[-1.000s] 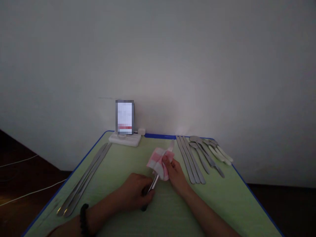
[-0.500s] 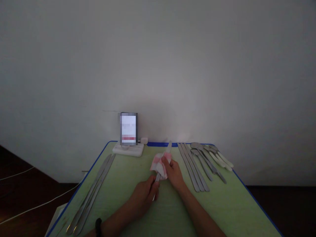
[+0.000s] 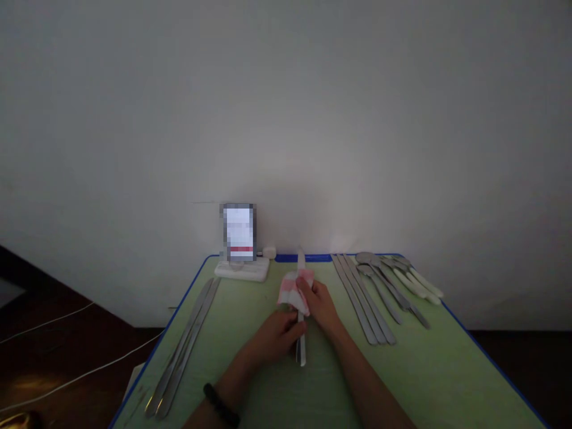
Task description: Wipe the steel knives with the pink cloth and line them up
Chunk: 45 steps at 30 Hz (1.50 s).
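Observation:
Over the middle of the green table (image 3: 357, 381) I hold a metal table knife (image 3: 301, 260), its blade pointing away from me. My left hand (image 3: 279, 335) is closed on the knife's handle, whose end sticks out below the fingers. A pink-and-white checked cloth (image 3: 290, 291) is wrapped partly about the blade. My right hand (image 3: 320, 304) pinches this cloth around the knife, thumb on top. The blade's tip shows beyond the cloth; the part inside it is hidden.
Two knives (image 3: 183, 351) lie at the left. On the right are several metal knives (image 3: 364, 304), spoons (image 3: 379, 292) and white-handled cutlery (image 3: 417, 283). A lit phone (image 3: 240, 231) stands on a white stand (image 3: 242, 271) at the back, before the wall (image 3: 286, 119).
The knife has turned from a slant to nearly straight away from me, and more of its handle end shows. The whole view has shifted slightly, moving the table rightward.

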### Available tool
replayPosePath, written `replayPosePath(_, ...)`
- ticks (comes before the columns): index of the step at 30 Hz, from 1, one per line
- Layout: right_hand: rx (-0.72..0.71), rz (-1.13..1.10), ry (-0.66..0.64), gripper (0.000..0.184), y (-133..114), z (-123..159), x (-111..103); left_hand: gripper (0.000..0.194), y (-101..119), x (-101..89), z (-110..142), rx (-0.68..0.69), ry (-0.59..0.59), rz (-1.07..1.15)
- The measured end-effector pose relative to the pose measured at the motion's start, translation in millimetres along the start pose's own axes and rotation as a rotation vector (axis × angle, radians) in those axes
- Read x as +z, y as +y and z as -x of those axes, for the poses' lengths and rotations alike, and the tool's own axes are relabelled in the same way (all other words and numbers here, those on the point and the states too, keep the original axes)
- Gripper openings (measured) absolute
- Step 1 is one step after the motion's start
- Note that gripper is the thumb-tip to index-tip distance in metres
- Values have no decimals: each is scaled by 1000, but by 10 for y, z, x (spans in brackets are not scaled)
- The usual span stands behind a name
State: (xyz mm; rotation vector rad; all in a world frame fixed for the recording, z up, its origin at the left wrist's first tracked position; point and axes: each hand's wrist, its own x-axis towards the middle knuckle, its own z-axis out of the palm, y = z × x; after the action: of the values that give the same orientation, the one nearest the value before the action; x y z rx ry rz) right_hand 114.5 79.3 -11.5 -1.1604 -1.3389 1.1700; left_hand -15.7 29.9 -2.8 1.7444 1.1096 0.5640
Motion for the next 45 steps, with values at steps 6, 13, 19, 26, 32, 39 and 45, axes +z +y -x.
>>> replayPosePath(6,104,-138,27,44,24,-74,-34,34,-1,43,-21,-50,54,146)
replayPosePath(13,151,-299,48,41,143,-141,-48,39,-56,37,-46,-145,84,292)
replayPosePath(19,237,-440,-64,35,184,-179,-93,30,-32,-4,-41,-126,7,202)
replayPosePath(26,345,-594,-131,32,96,-181,-109,12,-21,-54,-1,-125,-83,214)
replayPosePath(32,350,-594,-60,33,53,-163,-90,40,-6,-204,55,-100,-287,276)
replayPosePath(39,371,-671,32,31,47,-204,-79,69,-49,-333,54,-78,-431,432)
replayPosePath(45,382,-691,-32,30,23,-198,-90,40,-52,-258,19,-198,-368,476)
